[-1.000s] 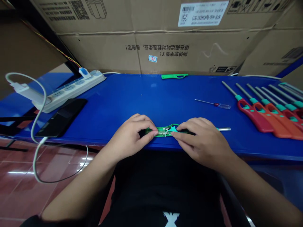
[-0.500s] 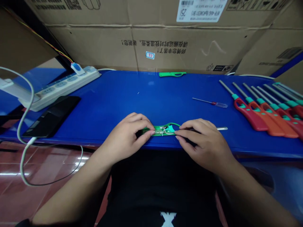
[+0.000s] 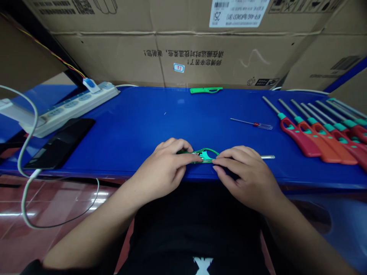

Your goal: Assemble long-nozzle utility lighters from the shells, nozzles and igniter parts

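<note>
An opened green stick lighter (image 3: 205, 156) lies at the front of the blue table, its inner parts and teal trigger exposed. My left hand (image 3: 160, 168) grips its handle end, the thumb across the inner parts and the fingers at the far edge. That hand covers much of the handle. My right hand (image 3: 246, 170) holds the lighter by the trigger loop and nozzle end, fingertips on the near rim. Past that hand the tip of the metal nozzle (image 3: 268, 157) sticks out to the right. The matching green casing half (image 3: 205, 90) rests at the back against the cardboard.
Several red and orange stick lighters (image 3: 301, 137) lie in a row at the right. A screwdriver (image 3: 254, 124) is in front of them. At the left are a black phone (image 3: 61, 143) with a cable and a white power strip (image 3: 77, 105). A cardboard box (image 3: 114, 57) stands behind.
My left hand has shifted right along the lighter, and its thumb now lies over the clear inner part seen before. My right hand has stayed nearly in place.
</note>
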{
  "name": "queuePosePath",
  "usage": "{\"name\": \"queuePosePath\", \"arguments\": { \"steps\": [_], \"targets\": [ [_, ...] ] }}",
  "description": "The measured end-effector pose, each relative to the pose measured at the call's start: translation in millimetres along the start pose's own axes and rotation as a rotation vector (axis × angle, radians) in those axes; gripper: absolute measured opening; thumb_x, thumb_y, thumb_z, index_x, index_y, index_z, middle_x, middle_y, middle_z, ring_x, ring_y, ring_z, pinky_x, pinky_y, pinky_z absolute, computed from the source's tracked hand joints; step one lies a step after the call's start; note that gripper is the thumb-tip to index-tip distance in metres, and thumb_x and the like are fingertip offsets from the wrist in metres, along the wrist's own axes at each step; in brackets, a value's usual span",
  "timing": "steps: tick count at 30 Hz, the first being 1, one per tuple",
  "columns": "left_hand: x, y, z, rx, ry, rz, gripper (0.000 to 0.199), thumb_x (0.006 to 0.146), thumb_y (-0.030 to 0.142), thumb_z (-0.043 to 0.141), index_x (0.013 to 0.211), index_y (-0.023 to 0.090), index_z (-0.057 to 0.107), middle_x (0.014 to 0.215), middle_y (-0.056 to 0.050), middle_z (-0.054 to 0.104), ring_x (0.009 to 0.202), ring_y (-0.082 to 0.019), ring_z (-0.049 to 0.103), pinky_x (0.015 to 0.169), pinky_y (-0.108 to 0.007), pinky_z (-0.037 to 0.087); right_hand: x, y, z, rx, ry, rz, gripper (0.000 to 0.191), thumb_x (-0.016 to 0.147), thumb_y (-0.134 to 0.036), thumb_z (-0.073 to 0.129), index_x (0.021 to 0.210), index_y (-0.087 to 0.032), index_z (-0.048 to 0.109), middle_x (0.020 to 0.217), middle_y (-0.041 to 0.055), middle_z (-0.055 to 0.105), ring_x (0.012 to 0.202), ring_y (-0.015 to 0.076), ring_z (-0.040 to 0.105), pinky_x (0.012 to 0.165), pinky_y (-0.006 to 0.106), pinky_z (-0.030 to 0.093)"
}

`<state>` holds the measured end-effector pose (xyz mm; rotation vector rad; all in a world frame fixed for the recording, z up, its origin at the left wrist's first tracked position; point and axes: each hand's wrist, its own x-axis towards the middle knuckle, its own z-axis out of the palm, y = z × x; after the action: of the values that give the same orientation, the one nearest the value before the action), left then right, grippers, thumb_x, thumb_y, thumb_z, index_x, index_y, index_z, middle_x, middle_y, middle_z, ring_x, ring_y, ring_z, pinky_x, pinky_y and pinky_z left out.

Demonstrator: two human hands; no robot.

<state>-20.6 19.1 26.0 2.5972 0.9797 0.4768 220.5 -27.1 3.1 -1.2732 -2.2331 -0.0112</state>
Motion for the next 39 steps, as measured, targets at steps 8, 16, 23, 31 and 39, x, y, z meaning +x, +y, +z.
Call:
{"name": "queuePosePath", "arguments": {
  "steps": [8, 16, 23, 31, 39],
  "targets": [
    [4.0, -3.5, -0.3, 0.029, -0.025, 0.044, 0.043, 0.094, 0.008, 0.043, 0.119, 0.03, 0.071, 0.113, -0.005, 0.059, 0.102, -0.021, 0.054, 0.092, -0.042, 0.043, 0.8, -6.0, -0.4, -0.047, 0.003, 0.006, 0.012, 0.093, -0.024, 0.062, 0.098, -0.018, 0.071, 0.097, 0.0038, 0.071, 0.091, 0.0193, 0.061, 0.086, 0.038, 0.046],
    [3.1, -4.4, 2.9, 0.036, 0.002, 0.052, 0.04, 0.097, 0.011, 0.043, 0.118, 0.03, 0.072, 0.113, -0.005, 0.059, 0.101, -0.021, 0.054, 0.09, -0.04, 0.043, -0.9, -11.4, 0.4, -0.071, 0.046, -0.043, 0.015, 0.091, -0.017, 0.063, 0.101, -0.019, 0.073, 0.102, 0.0054, 0.071, 0.092, 0.021, 0.063, 0.087, 0.041, 0.046],
    [1.7, -5.5, 5.6, 0.045, 0.014, 0.06, 0.039, 0.098, 0.014, 0.043, 0.117, 0.031, 0.072, 0.113, -0.005, 0.059, 0.101, -0.021, 0.054, 0.088, -0.04, 0.042, -3.9, -9.7, 0.7, -0.115, 0.056, 0.017, 0.013, 0.089, -0.02, 0.065, 0.096, -0.021, 0.075, 0.101, 0.005, 0.072, 0.091, 0.0233, 0.063, 0.086, 0.044, 0.045],
    [-0.1, -6.1, 7.7, 0.101, 0.016, 0.066, 0.04, 0.099, 0.014, 0.04, 0.121, 0.031, 0.069, 0.114, -0.007, 0.057, 0.099, -0.022, 0.052, 0.085, -0.041, 0.041, -3.7, -19.0, 2.5, -0.122, 0.035, 0.117, 0.015, 0.092, -0.022, 0.06, 0.097, -0.02, 0.073, 0.098, 0.0059, 0.07, 0.091, 0.0232, 0.061, 0.09, 0.046, 0.045],
    [0.8, -4.3, 8.0, 0.14, -0.014, 0.097, 0.044, 0.099, 0.015, 0.041, 0.127, 0.038, 0.065, 0.116, -0.007, 0.054, 0.1, -0.024, 0.05, 0.084, -0.041, 0.04, -12.0, -19.2, 8.4, -0.107, 0.159, 0.065, 0.012, 0.086, -0.017, 0.067, 0.095, -0.022, 0.072, 0.094, 0.0027, 0.073, 0.093, 0.0225, 0.065, 0.101, 0.049, 0.046]
  ]
}}
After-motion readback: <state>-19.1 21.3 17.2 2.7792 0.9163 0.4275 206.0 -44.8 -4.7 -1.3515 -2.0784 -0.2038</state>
